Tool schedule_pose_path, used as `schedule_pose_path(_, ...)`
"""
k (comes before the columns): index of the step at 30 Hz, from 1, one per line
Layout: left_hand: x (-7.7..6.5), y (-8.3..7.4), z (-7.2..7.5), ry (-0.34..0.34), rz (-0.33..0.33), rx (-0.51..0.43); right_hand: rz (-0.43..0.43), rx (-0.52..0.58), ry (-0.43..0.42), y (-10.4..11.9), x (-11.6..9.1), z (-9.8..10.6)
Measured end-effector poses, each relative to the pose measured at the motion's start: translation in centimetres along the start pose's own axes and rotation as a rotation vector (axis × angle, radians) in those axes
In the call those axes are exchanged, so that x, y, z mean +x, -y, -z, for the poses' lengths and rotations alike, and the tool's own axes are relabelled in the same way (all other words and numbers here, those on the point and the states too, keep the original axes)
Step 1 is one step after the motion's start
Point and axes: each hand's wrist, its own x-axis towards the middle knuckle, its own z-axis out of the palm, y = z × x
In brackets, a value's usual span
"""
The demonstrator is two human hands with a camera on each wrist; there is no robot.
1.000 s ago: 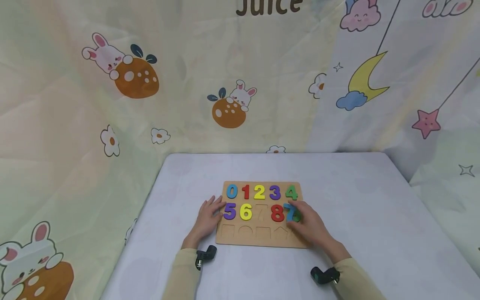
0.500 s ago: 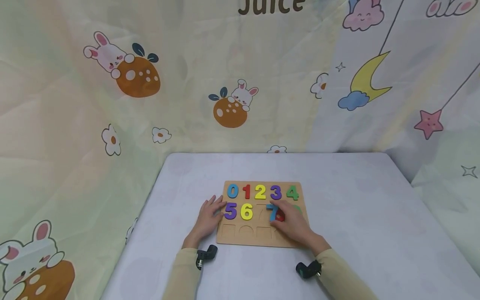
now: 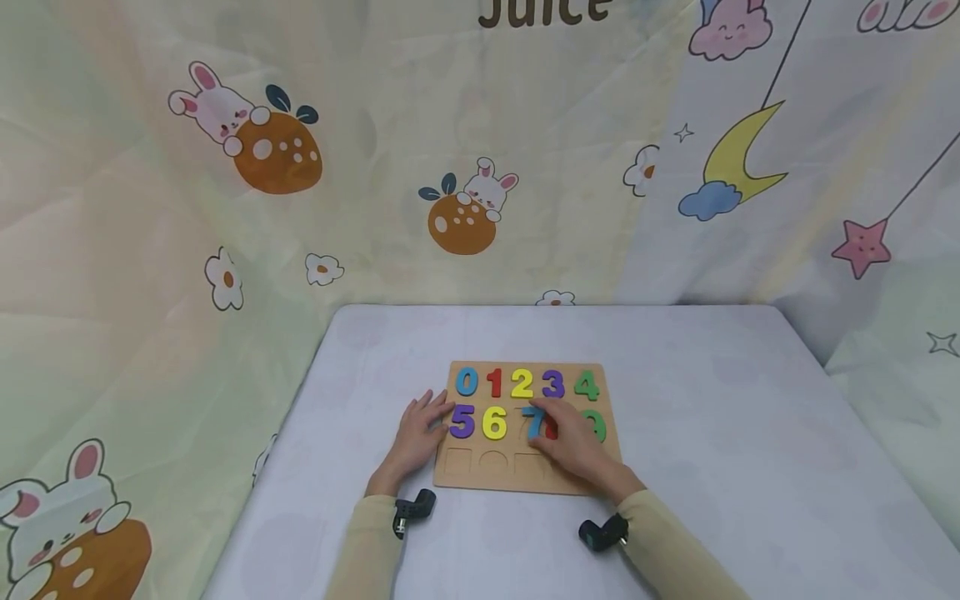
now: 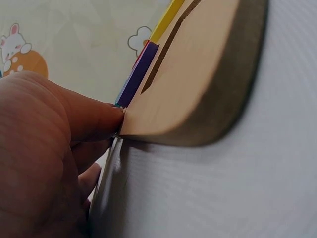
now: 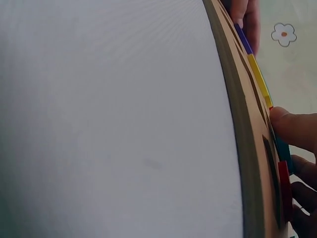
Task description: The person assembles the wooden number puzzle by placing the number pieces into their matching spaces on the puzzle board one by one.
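Observation:
A wooden number puzzle board (image 3: 517, 483) lies on the white table. My left hand (image 3: 412, 437) rests at its left edge beside the purple 5 (image 3: 462, 422), the thumb touching the rim in the left wrist view. With thumb and fingers, my right hand (image 3: 573, 437) pinches the blue number 7 (image 3: 533, 421) over the 7-shaped recess, right of the yellow 6 (image 3: 494, 422). Whether the piece sits fully in that recess cannot be told. Part of the red 8 (image 5: 285, 191) shows beside the right fingers. The green 9 (image 3: 596, 425) is partly covered by that hand.
Numbers 0 to 4 fill the top row, from the blue 0 (image 3: 467, 382) to the green 4 (image 3: 587, 386). Outlined shapes run along the bottom row. A white cloth table (image 3: 720, 417) surrounds the board, with a printed curtain (image 3: 360, 167) behind.
My right hand has carried the blue 7 leftward, from over the 9, across the 8, to the 7-shaped recess. The left hand stays at the board's edge.

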Motion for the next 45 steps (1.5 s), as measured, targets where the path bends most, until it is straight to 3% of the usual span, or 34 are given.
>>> schedule_pose_path(18,-0.1,-0.5,0.2,0.006,0.011,0.011,0.044,0.062,-0.075,-0.3,0.4,-1.3)
schedule_pose_path(28,0.2,-0.7,0.2,0.012,0.021,0.031,0.017,0.081,-0.072,-0.2,0.6,-1.2)
schedule_pose_path(45,0.0,-0.5,0.2,0.006,0.014,0.002,0.050,0.054,-0.070,-0.5,0.4,-1.4)
